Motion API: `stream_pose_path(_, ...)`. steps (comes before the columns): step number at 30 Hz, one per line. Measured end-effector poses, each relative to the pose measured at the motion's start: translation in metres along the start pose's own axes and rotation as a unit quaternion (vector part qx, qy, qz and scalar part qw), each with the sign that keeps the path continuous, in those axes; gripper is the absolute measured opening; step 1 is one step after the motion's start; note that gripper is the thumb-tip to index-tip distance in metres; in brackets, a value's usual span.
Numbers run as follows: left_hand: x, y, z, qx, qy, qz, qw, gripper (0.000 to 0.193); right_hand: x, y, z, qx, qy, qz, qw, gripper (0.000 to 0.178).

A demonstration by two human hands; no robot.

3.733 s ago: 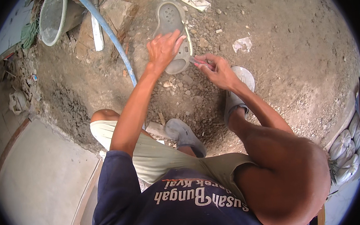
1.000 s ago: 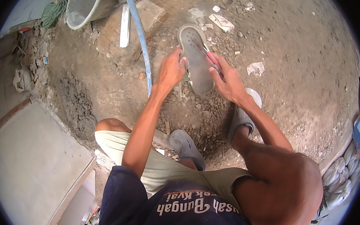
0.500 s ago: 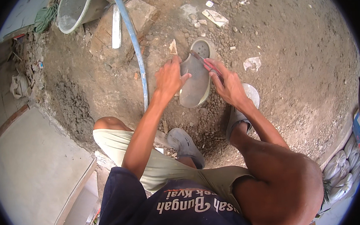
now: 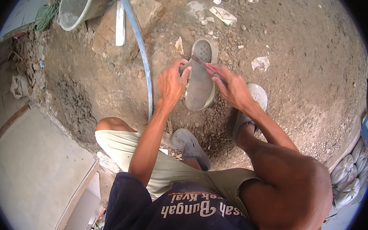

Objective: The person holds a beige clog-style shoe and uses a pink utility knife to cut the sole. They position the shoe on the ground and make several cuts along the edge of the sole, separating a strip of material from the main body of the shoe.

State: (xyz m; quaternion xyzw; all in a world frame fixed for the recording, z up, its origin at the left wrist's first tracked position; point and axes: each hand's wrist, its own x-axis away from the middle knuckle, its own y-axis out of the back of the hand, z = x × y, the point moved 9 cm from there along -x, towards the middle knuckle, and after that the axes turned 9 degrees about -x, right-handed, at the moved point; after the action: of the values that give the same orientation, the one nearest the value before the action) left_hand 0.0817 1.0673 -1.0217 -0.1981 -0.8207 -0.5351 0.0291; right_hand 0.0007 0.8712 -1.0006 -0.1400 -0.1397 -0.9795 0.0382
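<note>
A dusty grey clog [image 4: 200, 86] lies on the dirt in front of me, its pale, worn rim showing and the part with round holes at the far end. My left hand [image 4: 172, 80] is closed at its left side, thumb and fingers pinching the edge of the grey piece. In my right hand [image 4: 229, 85] is a red-handled tool [image 4: 213, 70]. Its narrow dark end [image 4: 196, 60] lies across the clog just below the holes, reaching toward my left fingertips. Whether it is a knife or pliers, I cannot tell. Grey clogs [image 4: 190, 145] are on my feet.
A blue hose [image 4: 141, 54] runs along the ground left of my hands. Beyond it are a large stone [image 4: 146, 12], a white strip [image 4: 120, 26] and a tilted bucket [image 4: 76, 10]. Pale scraps [image 4: 223, 15] and pebbles lie farther off. At lower left is a pale slab [image 4: 31, 166].
The tool's dark end has shifted left across the clog toward my left fingers. My left thumb has drawn back to the grey piece's edge.
</note>
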Motion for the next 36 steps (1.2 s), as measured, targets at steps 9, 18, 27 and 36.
stream_pose_path(9, 0.004, 0.008, -0.003, 0.004, -0.006, -0.076, 0.997, 0.017, 0.001, 0.003, -0.002, 0.0, -0.011, -0.009, 1.0, 0.039)
stream_pose_path(18, 0.005, 0.009, -0.017, -0.006, -0.064, -0.085, 0.994, 0.017, -0.019, -0.003, -0.005, 0.041, -0.03, 0.005, 0.999, 0.038)
stream_pose_path(27, 0.0, -0.02, 0.017, 0.202, 0.158, 0.046, 0.966, 0.046, 0.027, 0.045, -0.018, -0.056, -0.059, -0.147, 0.986, 0.046)
stream_pose_path(36, 0.049, -0.05, -0.019, 0.587, 0.26, 0.1, 0.76, 0.045, 0.031, 0.036, -0.059, -0.121, -0.075, -0.176, 0.974, 0.046)
